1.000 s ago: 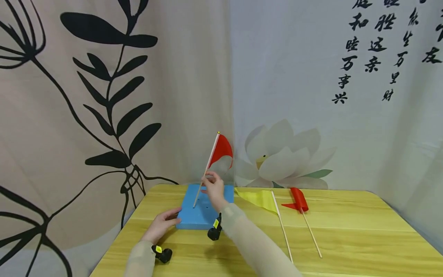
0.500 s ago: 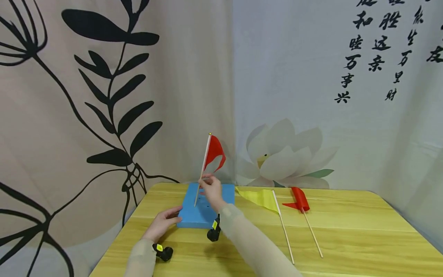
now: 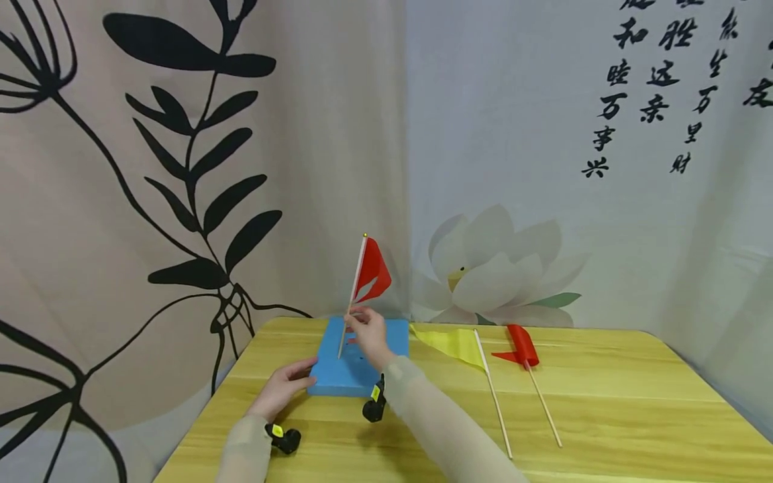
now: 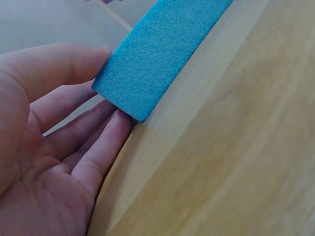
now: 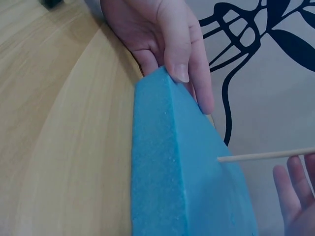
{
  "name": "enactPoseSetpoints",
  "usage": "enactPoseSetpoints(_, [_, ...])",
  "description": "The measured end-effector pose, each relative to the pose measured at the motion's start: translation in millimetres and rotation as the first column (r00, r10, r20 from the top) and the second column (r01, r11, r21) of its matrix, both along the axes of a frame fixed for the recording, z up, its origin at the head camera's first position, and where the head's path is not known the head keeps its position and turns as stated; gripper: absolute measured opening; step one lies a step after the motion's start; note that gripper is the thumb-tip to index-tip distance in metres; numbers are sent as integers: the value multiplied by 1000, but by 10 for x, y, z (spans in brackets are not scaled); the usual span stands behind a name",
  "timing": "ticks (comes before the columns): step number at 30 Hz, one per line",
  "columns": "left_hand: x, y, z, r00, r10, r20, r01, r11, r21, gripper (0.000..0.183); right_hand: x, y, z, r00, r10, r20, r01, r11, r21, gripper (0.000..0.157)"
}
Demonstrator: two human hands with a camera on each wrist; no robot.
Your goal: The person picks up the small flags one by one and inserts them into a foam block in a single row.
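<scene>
A small red flag (image 3: 370,272) on a thin wooden stick leans slightly right, the stick's lower end at the top of a blue foam block (image 3: 335,384). My right hand (image 3: 370,339) pinches the stick partway down, below the cloth. In the right wrist view, the stick (image 5: 268,156) meets the block's upper face, with the right hand's fingers (image 5: 295,184) at the frame edge. My left hand (image 3: 280,389) rests against the block's near left corner. Seen from the left wrist, its thumb touches the top edge of the block (image 4: 152,59) and its fairly straight fingers lie along the side.
Right of the block, a yellow flag (image 3: 455,345) lies on the wooden table (image 3: 634,402). Beside it lies another red flag (image 3: 524,345), its cloth partly rolled. Several small dark holes show in the block's top. A printed curtain (image 3: 338,134) hangs behind the table.
The held red flag's top has swung left, so it stands more upright, and the right hand has shifted slightly left and down with it. The left hand has stayed at the block.
</scene>
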State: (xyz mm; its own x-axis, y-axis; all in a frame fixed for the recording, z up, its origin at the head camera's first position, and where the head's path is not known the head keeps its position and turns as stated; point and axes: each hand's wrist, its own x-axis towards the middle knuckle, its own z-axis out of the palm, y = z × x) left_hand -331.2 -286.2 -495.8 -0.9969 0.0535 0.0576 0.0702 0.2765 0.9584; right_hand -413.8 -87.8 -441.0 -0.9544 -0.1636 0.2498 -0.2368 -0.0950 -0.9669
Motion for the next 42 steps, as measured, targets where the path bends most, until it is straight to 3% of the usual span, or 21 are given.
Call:
enactPoseSetpoints(12, [-6,8,-20,1000,0,-6,0,1000,11,51,-46,50,-46,999,33,22,-33,999,-29,25])
enactPoseSetpoints(19, [-20,26,-23,1000,-6,-5,6,1000,-17,53,-61,353,-21,996,82,35,-81,996,-43,33])
enactPoseSetpoints(25, [-34,15,-40,1000,9,6,-9,999,-37,53,-69,811,19,998,68,-17,-68,997,25,31])
enactPoseSetpoints(31, [-27,50,-30,1000,2,5,-2,999,-48,53,43,1451,20,998,32,-51,-27,995,92,30])
enactPoseSetpoints(42, [-23,39,-18,1000,7,29,-5,997,-73,57,245,2505,11,991,-130,20,121,961,249,29])
